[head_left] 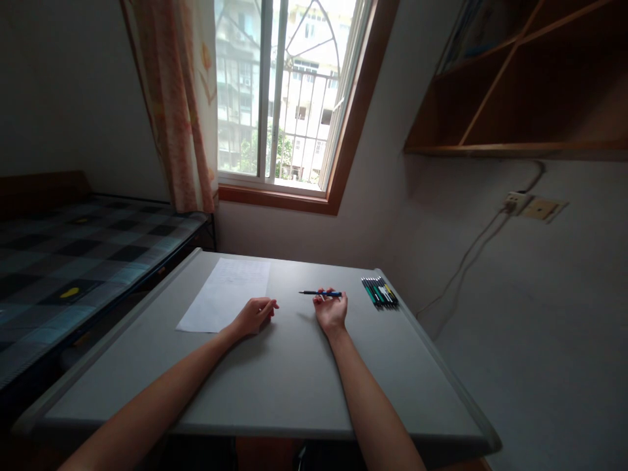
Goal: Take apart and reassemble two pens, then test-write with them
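A slim pen (321,293) with a dark blue barrel and a pale tip lies level across the fingers of my right hand (331,313). That hand is turned palm up over the middle of the table, its fingers curled round the barrel and the tip pointing left. My left hand (255,316) rests at the right edge of a white sheet of paper (220,294), fingers loosely curled in, with nothing visible in them. Faint writing or lines show on the upper part of the sheet. To the right, several pens (379,293) lie side by side in a row, with black, green, white and yellow parts.
The grey table (294,386) has raised side edges. A bed with a checked mattress (98,255) stands at its left. Beyond are a barred window (294,104) and a curtain (171,111). On the right wall hang a wooden shelf (510,149) and a socket (515,201) with cables.
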The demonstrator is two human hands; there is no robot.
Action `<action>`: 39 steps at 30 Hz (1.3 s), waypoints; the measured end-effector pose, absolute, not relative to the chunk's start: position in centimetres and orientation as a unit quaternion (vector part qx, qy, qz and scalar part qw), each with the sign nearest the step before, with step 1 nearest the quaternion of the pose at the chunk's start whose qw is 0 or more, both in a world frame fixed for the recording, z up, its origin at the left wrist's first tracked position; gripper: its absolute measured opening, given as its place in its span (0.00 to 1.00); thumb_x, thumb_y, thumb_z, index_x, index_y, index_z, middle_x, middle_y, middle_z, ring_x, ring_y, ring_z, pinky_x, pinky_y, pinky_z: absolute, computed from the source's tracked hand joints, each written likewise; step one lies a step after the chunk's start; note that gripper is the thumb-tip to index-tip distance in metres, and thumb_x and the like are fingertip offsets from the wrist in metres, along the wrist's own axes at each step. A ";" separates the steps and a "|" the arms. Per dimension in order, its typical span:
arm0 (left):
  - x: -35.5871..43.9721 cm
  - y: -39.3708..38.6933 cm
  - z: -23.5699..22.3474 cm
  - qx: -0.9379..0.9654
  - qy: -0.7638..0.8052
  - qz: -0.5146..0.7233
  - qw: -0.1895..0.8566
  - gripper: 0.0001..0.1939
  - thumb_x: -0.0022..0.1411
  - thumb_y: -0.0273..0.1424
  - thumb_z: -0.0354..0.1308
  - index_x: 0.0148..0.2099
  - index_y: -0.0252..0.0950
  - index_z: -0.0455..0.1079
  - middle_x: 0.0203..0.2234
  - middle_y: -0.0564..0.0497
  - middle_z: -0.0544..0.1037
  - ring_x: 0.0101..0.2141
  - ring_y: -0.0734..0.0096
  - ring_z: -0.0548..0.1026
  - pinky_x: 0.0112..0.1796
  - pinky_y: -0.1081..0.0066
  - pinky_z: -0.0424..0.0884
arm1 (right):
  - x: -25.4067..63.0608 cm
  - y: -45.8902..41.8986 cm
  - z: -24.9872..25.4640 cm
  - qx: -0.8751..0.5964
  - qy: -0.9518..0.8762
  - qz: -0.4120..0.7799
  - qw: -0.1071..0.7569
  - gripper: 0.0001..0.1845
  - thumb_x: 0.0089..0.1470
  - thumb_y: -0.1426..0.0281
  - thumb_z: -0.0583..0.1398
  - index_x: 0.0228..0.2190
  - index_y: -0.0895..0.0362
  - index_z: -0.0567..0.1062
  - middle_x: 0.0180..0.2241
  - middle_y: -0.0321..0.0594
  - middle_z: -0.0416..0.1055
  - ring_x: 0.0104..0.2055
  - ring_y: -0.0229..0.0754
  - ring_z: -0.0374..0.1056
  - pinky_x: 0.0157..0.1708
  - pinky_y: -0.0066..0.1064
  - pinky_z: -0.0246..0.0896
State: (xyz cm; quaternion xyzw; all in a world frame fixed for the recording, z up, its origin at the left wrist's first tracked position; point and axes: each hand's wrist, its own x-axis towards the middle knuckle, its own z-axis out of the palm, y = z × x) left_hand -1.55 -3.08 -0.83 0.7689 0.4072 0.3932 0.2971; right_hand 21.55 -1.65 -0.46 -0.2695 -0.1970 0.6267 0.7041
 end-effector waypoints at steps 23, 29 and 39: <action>-2.9 -3.0 1.1 0.741 0.519 0.412 0.113 0.17 0.61 0.38 0.42 0.41 0.36 0.69 0.29 0.49 0.75 0.31 0.69 0.72 0.36 0.71 0.65 | 21.6 -1.7 -0.3 -0.256 -0.151 0.624 0.723 0.26 0.50 0.47 0.41 0.24 0.54 0.63 0.24 0.37 0.66 0.19 0.35 0.60 0.22 0.31 0.59; -5.6 -1.7 0.7 0.640 0.725 0.245 -0.067 0.26 0.55 0.38 0.49 0.55 0.34 0.58 0.48 0.39 0.67 0.49 0.52 0.62 0.46 0.56 0.55 | 21.6 -1.5 -0.3 -0.276 -0.190 0.606 0.721 0.22 0.47 0.48 0.51 0.23 0.55 0.62 0.18 0.30 0.61 0.15 0.30 0.52 0.18 0.25 0.53; -6.2 -1.8 0.2 0.668 0.733 0.124 -0.018 0.25 0.56 0.45 0.43 0.46 0.33 0.66 0.43 0.35 0.68 0.45 0.47 0.64 0.44 0.50 0.53 | 21.4 -1.7 -0.3 -0.338 -0.237 0.592 0.692 0.08 0.48 0.65 0.50 0.25 0.55 0.66 0.19 0.32 0.65 0.15 0.31 0.54 0.19 0.27 0.56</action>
